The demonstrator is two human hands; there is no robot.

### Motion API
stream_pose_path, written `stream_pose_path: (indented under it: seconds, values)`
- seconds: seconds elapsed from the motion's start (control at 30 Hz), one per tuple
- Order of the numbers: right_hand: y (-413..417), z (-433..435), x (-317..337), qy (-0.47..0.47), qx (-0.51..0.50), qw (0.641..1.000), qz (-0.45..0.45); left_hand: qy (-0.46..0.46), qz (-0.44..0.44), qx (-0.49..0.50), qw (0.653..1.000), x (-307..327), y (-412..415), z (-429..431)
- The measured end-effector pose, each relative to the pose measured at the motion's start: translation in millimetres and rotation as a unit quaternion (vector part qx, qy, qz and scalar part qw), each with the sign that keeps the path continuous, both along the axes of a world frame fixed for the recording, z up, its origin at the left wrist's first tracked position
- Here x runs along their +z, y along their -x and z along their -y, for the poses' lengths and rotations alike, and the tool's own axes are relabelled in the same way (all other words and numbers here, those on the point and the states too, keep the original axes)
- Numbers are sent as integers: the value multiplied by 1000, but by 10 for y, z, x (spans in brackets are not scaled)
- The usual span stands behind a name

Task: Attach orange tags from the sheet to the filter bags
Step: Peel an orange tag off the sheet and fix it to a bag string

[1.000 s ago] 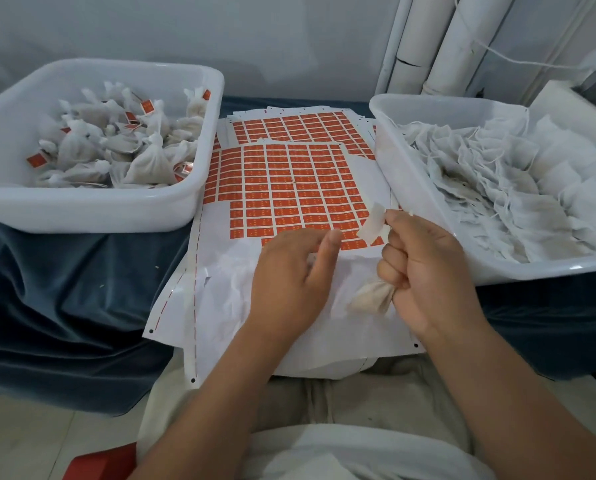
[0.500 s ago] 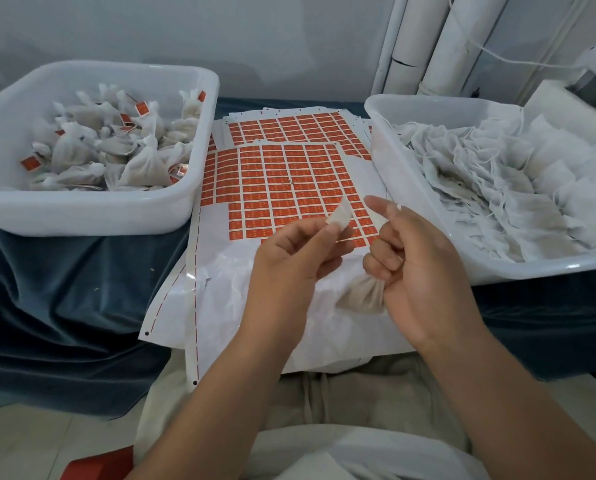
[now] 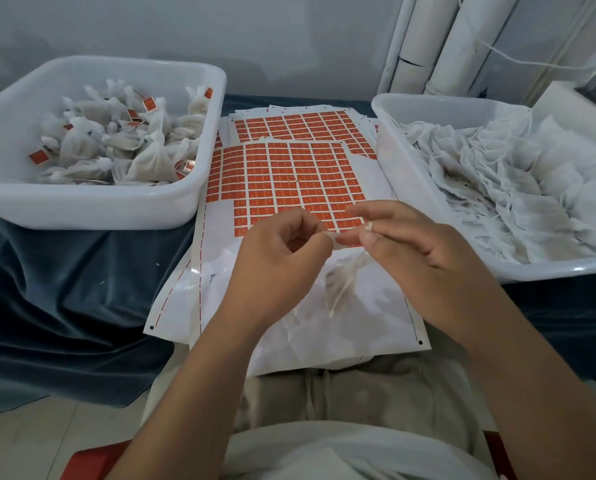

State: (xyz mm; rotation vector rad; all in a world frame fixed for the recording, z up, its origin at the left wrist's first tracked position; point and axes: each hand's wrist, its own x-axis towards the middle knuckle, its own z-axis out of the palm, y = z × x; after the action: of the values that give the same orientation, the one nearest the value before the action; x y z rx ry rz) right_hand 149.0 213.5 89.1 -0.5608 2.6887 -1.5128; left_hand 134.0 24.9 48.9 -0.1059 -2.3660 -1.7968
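Observation:
The sheet of orange tags [image 3: 282, 174] lies flat in the middle of the table, its near rows peeled off. Just above its bare white part, my left hand [image 3: 282, 251] pinches a small pale tag [image 3: 329, 236] between thumb and forefinger. My right hand [image 3: 414, 251] meets it from the right and pinches the white end of a filter bag's string at its fingertips. The filter bag [image 3: 341, 285] dangles below, between the two hands, blurred.
A white tub [image 3: 92, 209] on the left holds tied bags with orange tags. A white tub [image 3: 390, 164] on the right holds flat untagged bags. A second tag sheet [image 3: 300, 124] lies behind the first. Blue cloth [image 3: 64, 289] covers the table; white pipes [image 3: 463, 43] stand at the back right.
My hands have come together at the fingertips. The left hand turned and brought the tag to the right hand's pinch; the bag slipped out of the right palm and now hangs below.

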Motion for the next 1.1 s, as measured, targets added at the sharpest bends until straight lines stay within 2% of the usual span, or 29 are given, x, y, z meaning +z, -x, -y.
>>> stream_pose_path:
  seconds: [0.23, 0.57, 0.87, 0.97, 1.1]
  values:
    - [31, -19, -58, 14, 7, 1000, 4, 2, 1, -57, 998, 49, -44, -6]
    - [65, -23, -104, -4, 5, 1000, -17, 63, -5, -60, 996, 22, -53, -38]
    - [107, -111, -99, 25, 29, 999, 16, 41, -6, -5, 999, 10, -29, -33]
    - [101, -88, -79, -3, 17, 1000, 2, 28, -10, -24, 999, 25, -41, -38]
    - [82, -76, -70, 19, 20, 1000, 11, 26, -15, -56, 998, 43, -65, -57]
